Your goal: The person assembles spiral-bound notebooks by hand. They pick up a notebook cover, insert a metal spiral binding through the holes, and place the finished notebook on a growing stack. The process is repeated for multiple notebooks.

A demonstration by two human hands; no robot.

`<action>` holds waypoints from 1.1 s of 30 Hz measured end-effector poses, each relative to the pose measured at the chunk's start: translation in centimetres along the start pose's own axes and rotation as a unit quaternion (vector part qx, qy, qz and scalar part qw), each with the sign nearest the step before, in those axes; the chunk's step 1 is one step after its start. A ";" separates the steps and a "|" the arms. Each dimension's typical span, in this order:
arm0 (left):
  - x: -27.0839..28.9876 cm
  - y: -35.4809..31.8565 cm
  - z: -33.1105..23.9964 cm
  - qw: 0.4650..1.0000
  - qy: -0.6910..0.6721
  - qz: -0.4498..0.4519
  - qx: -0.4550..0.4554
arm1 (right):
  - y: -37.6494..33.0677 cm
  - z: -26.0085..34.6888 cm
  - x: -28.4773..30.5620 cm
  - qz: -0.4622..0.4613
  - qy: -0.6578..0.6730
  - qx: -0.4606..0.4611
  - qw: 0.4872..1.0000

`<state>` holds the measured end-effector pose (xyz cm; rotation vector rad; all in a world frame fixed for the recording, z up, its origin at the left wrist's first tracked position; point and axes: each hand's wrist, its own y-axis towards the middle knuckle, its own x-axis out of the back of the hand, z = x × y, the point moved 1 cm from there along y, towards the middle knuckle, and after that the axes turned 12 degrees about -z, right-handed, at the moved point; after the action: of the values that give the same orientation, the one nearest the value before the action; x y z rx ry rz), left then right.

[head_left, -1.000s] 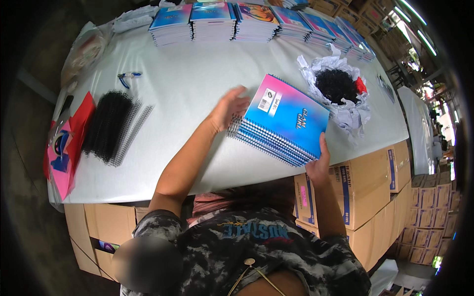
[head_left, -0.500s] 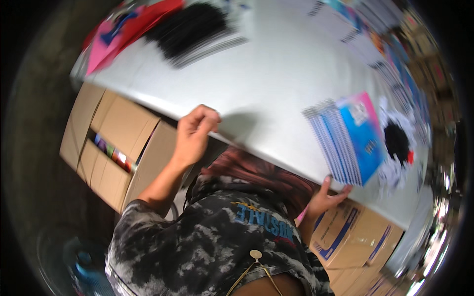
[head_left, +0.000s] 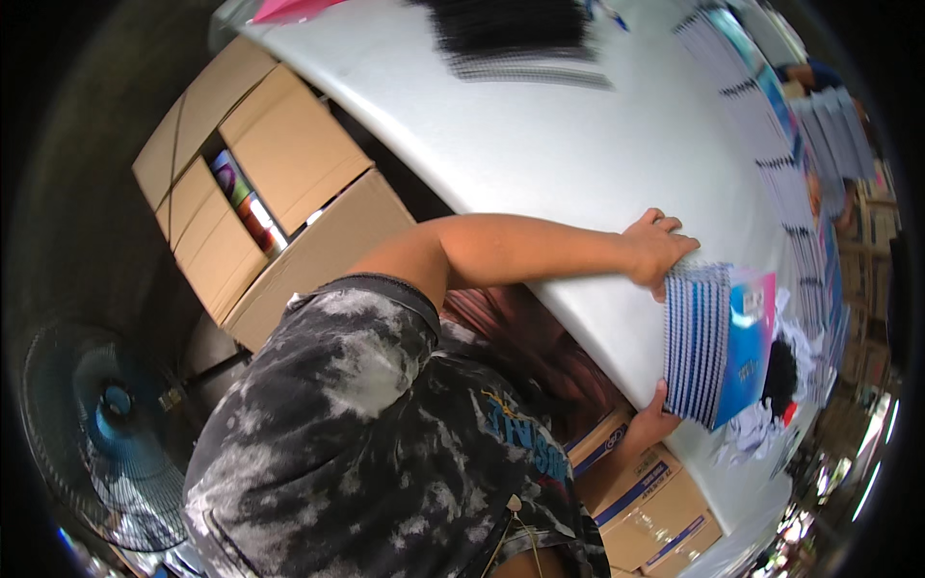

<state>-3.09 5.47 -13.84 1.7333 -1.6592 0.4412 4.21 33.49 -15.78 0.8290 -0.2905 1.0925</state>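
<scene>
A fanned stack of spiral-bound notebooks (head_left: pixel 747 352) with a blue and pink cover lies near the table's front edge on the right. Its wire spines face left. My left hand (head_left: pixel 660 250) reaches across to the stack's far end, fingers spread, the thumb beside the far corner of the spines. At the near end, my right hand (head_left: pixel 657 416) grips the stack, its thumb up against the spines; the other fingers are largely hidden by the notebooks.
Black wire binding spines (head_left: pixel 515 34) lie at the table's far side. More notebook stacks (head_left: pixel 785 183) line the right. Crumpled white paper (head_left: pixel 756 433) lies beside the notebooks. Open carton (head_left: pixel 289 144) and fan (head_left: pixel 116 405) stand left; a taped carton (head_left: pixel 646 511) sits below the table edge.
My left hand has swung from the table's front edge rightward to the notebooks' far end, its fingers now spread. My right hand stays at their near end. The view has turned.
</scene>
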 end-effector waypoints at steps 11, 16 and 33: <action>-0.7 3.9 1.2 0.999 -0.038 -0.026 -0.025 | 4.7 0.2 -2.6 0.008 0.012 0.001 1.000; 8.3 -3.7 1.7 0.919 -0.023 -0.372 -0.126 | 3.6 0.2 -2.3 -0.046 0.000 -0.001 0.999; 16.1 -25.1 9.2 0.820 -0.184 -0.439 0.317 | -3.9 25.0 -16.5 0.367 0.322 0.432 0.758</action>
<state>21.31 -13.90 -15.75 2.9893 -0.7414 0.2107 4.50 3.72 -10.39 1.0996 0.5975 2.2668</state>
